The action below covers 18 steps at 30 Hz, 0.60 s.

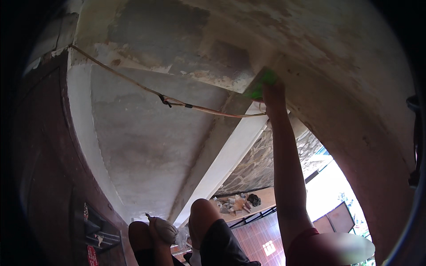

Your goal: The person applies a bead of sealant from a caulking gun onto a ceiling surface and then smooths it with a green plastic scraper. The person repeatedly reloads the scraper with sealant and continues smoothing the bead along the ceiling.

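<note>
At the bottom centre of the frame we see two bent knees point(202, 213) in dark shorts. Just left of them our left hand point(156, 230) is closed around a small greyish cloth bundle point(167, 229), with a scrap of clear plastic beside it.

From the lower right our right arm point(288, 177) rises straight up through the middle of the frame. At its top, in the upper centre right, the right hand point(273, 95) grips a flat green tool point(261, 83), possibly a scraper or sanding pad, though the view is too dim for us to be sure. The tool is pressed flat against the patchy, peeling plaster ceiling point(177, 35), close to where a pale concrete beam point(230, 155) meets it.

A thin cord point(168, 101) with a dark knot runs from the upper left of the frame across to the hand.

Farther off, in the lower right, we make out a stone wall point(262, 164), a ledge scattered with debris point(235, 204), and bright daylight over rooftops. A dark reddish door point(44, 168) fills the left edge.
</note>
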{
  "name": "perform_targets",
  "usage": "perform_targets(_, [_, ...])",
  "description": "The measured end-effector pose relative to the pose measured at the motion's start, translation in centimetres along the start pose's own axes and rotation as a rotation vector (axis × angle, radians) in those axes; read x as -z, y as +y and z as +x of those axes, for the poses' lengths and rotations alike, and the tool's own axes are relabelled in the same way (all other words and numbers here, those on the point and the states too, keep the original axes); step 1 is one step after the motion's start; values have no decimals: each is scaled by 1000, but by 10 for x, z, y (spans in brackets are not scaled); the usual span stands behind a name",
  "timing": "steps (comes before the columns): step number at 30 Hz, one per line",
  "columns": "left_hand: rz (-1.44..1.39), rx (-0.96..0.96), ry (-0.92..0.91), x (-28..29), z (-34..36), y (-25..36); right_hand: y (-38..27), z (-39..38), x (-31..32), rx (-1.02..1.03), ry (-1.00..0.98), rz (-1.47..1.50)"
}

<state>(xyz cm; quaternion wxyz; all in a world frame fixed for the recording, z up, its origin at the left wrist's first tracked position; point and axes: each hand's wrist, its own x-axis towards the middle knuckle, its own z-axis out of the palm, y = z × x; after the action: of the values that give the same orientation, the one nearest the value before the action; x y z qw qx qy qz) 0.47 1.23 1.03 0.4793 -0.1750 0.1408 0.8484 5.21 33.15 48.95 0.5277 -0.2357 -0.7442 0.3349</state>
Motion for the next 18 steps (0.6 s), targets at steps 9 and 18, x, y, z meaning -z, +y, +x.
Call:
perform_targets(9, [24,-34,-30,5,5,-2,26,51,-97,260,117,-917])
perform_targets(18, [129,-87,59,-2,-3,-6,19,-11,-141,410,38,-1242])
